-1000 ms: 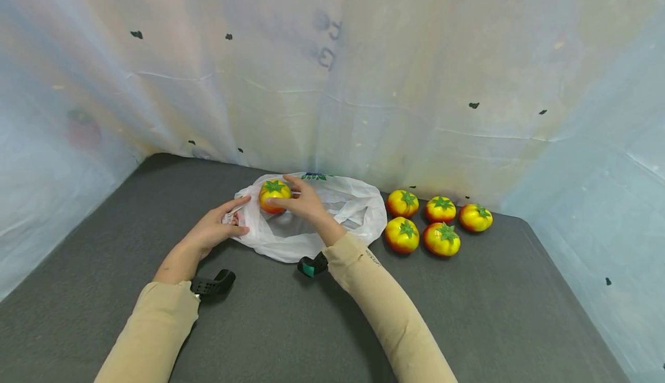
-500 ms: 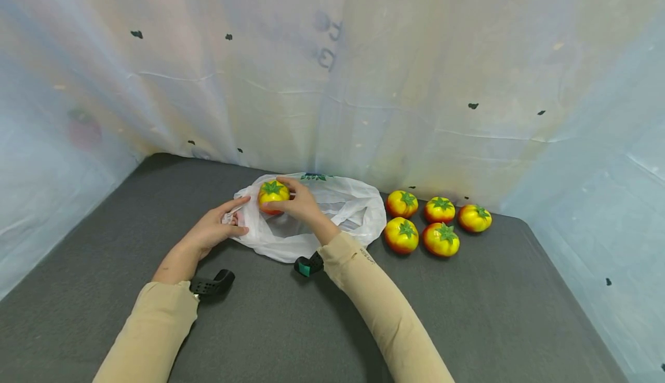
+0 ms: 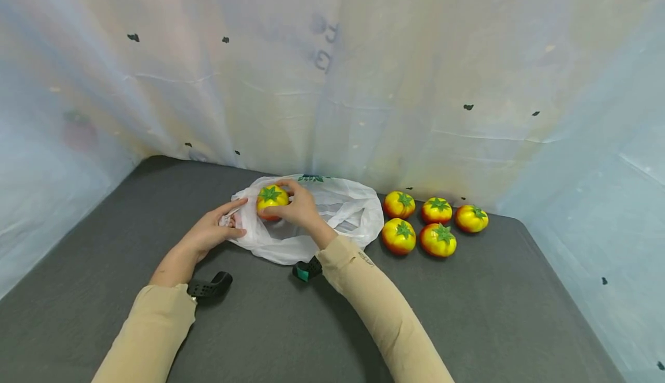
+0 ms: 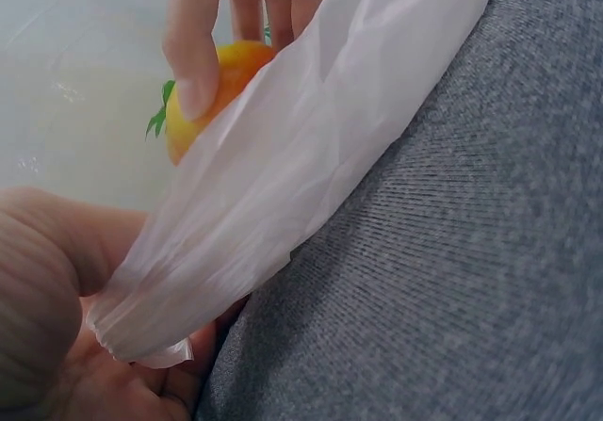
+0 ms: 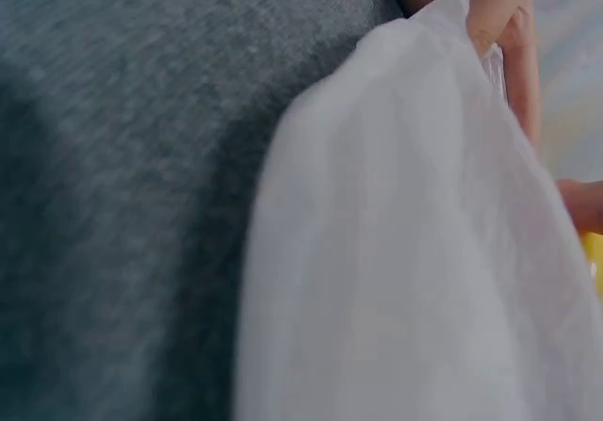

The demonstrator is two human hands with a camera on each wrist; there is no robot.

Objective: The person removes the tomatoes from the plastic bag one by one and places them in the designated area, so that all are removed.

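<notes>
A thin white plastic bag (image 3: 283,254) lies on the grey table with its mouth spread. My left hand (image 3: 210,230) grips the bag's left end, its bunched plastic (image 4: 141,327) tucked in the palm in the left wrist view. Over the left part of the mouth, my right hand (image 3: 303,207) holds a yellow-and-red tomato (image 3: 271,194) with a green leafy top, thumb and fingers on its sides. From the left wrist, the bag's side hides the tomato's lower part. White plastic fills most of the right wrist view, a fingertip (image 5: 584,204) showing at its right edge.
Right of the bag several similar tomatoes stand in two rows, the nearest one (image 3: 399,236) close to its edge. A pale plastic sheet (image 3: 395,82) hangs behind the grey table (image 3: 270,331). A black strap (image 3: 210,286) hangs at the left wrist.
My right hand and the tomato have sunk slightly toward the bag's mouth, the hand also shifting a little left. My left hand keeps its grip on the bag.
</notes>
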